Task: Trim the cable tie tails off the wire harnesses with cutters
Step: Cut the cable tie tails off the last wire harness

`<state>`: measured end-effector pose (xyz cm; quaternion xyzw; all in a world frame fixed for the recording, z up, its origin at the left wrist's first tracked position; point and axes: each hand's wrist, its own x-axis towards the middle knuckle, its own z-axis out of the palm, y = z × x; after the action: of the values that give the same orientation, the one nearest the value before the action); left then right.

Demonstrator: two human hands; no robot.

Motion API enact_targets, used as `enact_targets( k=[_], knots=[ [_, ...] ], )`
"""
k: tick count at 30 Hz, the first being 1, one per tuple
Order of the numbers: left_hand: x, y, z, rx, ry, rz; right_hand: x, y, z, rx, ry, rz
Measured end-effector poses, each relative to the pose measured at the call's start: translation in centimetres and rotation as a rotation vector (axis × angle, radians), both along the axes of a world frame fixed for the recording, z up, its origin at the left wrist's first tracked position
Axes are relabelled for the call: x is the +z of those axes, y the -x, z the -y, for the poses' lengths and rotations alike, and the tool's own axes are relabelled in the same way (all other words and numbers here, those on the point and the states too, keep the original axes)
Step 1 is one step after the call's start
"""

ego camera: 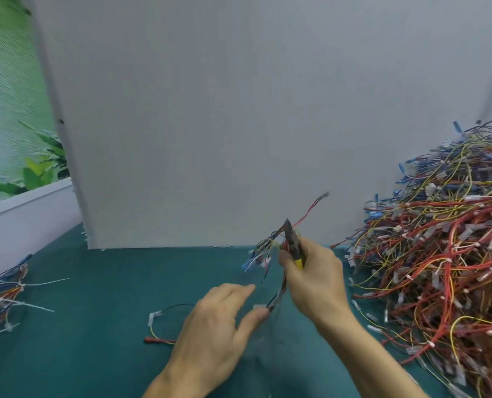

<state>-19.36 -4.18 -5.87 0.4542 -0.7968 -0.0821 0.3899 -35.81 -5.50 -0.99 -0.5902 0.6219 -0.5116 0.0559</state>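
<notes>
Head view: a white panel (239,110) stands upright on the teal tabletop (95,282), and everything is placed from it. Just before the panel's lower edge, toward its right end, the right hand (313,277) has its fingers wrapped round the yellow-handled cutters (295,248), tips pointing up against the panel. A raised harness (264,248) of red, blue and yellow wires crosses the cutter tips (motion blur hides whether the blades are on it), and its tail hangs down beside that hand. Further out from the panel, the left hand (218,326) hovers palm down, fingers spread and relaxed, gripping nothing. Its thumb tip is at the harness's hanging end, and I cannot tell whether they touch. A loose wire (164,311) lies on the tabletop beside that hand. Against the panel's right side rises a big heap of harnesses (440,254). Off the panel's left edge lies a small bundle (6,294) with long white tie tails (49,281) sticking out.
</notes>
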Motion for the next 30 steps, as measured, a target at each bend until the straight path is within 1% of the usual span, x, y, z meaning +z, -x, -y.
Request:
enact_targets(
  k=[3, 6, 7, 8, 10, 13, 15, 17, 20, 22, 24, 25, 27, 29, 30],
  knots=[
    [-0.6, -1.8, 0.9, 0.104, -0.127, 0.142, 2.0, 2.2, 1.3, -0.062, 0.008, -0.164],
    [-1.5, -3.1, 1.4, 0.166, -0.296, 0.402, 4.0, 4.3, 2.4, -0.078, 0.001, -0.238],
    [-1.9, -3.4, 1.6, 0.159, -0.339, 0.454, 4.7, 5.0, 2.7, -0.082, -0.011, -0.259],
    [-2.3, -3.6, 1.8, 0.148, -0.365, 0.471, 5.5, 5.6, 2.9, -0.083, -0.023, -0.282],
    [-3.0, -3.7, 2.1, 0.135, -0.375, 0.447, 7.3, 6.4, 3.2, -0.08, -0.034, -0.322],
    [-3.6, -3.5, 2.5, 0.16, -0.352, 0.377, 11.4, 7.8, 3.2, -0.098, 0.05, -0.326],
    [-3.9, -3.6, 2.7, 0.167, -0.345, 0.379, 15.1, 9.5, 3.1, -0.194, 0.152, -0.341],
    [-4.1, -3.8, 3.1, 0.156, -0.359, 0.424, 19.2, 12.1, 2.8, -0.321, 0.25, -0.317],
    [-4.5, -4.0, 4.0, 0.126, -0.401, 0.495, 24.5, 17.6, 2.5, -0.573, 0.322, -0.321],
    [-4.9, -4.0, 4.3, 0.11, -0.41, 0.538, 26.9, 22.3, 2.6, -0.739, 0.244, -0.357],
    [-5.3, -4.1, 4.5, 0.09, -0.405, 0.563, 27.2, 26.6, 2.5, -0.809, 0.065, -0.298],
    [-5.2, -4.3, 4.7, 0.083, -0.404, 0.571, 26.5, 28.3, 2.3, -0.831, -0.01, -0.251],
    [-5.1, -4.7, 4.8, 0.066, -0.431, 0.575, 23.8, 30.9, 1.9, -0.879, -0.084, -0.183],
    [-5.1, -4.9, 5.0, 0.017, -0.496, 0.531, 20.6, 32.4, 1.7, -0.933, -0.187, -0.184],
    [-5.0, -5.0, 4.9, 0.001, -0.487, 0.513, 19.4, 32.9, 1.7, -0.962, -0.216, -0.201]
  ],
)
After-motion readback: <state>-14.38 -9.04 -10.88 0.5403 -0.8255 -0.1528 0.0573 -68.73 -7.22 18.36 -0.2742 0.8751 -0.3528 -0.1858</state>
